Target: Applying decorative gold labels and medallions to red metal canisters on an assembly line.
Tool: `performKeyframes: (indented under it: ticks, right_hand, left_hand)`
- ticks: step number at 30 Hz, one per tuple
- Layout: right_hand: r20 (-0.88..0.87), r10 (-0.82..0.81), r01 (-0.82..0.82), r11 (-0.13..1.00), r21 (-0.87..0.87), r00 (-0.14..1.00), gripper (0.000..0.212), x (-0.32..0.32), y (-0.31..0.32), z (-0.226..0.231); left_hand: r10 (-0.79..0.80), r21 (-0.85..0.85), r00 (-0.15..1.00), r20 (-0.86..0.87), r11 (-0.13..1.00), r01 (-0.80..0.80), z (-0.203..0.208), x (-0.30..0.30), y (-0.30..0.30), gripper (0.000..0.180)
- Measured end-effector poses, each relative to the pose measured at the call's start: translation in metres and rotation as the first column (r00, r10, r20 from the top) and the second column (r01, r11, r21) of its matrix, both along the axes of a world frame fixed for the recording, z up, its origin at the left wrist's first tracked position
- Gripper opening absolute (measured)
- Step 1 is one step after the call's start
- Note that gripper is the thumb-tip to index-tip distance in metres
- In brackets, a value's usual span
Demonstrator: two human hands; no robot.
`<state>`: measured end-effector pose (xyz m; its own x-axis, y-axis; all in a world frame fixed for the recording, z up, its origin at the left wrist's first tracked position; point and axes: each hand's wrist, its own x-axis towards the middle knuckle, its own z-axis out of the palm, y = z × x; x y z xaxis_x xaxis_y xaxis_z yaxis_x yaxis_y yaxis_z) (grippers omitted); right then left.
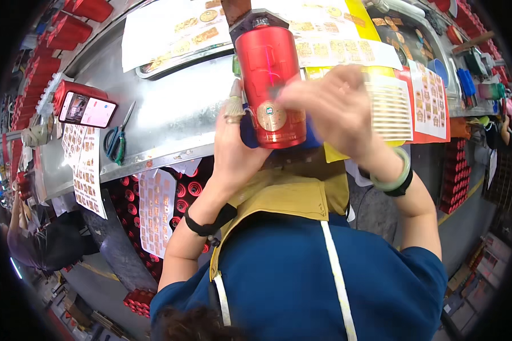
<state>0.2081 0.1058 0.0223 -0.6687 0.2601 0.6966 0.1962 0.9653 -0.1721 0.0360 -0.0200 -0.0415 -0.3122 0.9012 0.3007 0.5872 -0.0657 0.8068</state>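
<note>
Red bottle (267, 62) at twelve o'clock, right in front of me, over the near edge of the metal table (170, 108), its neck aimed just short of twelve and a round gold label (272, 116) facing up near its base! My left hand (236, 150) has it from the seven o'clock side, fingers curled around the lower body, one fingertip in a pale cover (233, 108). And here's my right hand (341, 108), at one o'clock, all blur: its fingertips are up by the bottle's face, just above that label, but whether they're pinching, pressing or only near it, I can't tell. Out at two o'clock, a sheet of pale strips (391, 108) lies on yellow backing. Over at ten, a phone (88, 109) leans against a red container (79, 90), with green-handled scissors (117, 139) just beside it, blades up towards eleven. Printed sheets (165, 34) cover the eleven o'clock side.
</note>
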Motion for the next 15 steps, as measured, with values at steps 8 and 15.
performKeyframes:
  ticks: [8, 15]
  right_hand:
    - [-0.037, -0.189, 0.192, 0.973, 0.128, 0.981, 0.021, 0.001, 0.017, 0.006]
    - [-0.085, -0.064, 0.051, 0.988, -0.144, 0.994, 0.021, -0.01, 0.004, 0.005]
  left_hand:
    - [-0.001, 0.15, 0.963, -0.269, 0.988, 0.043, 0.01, -0.001, -0.008, 0.099]
    - [-0.022, 0.064, 0.983, -0.181, 0.997, 0.035, 0.008, 0.0, -0.009, 0.096]
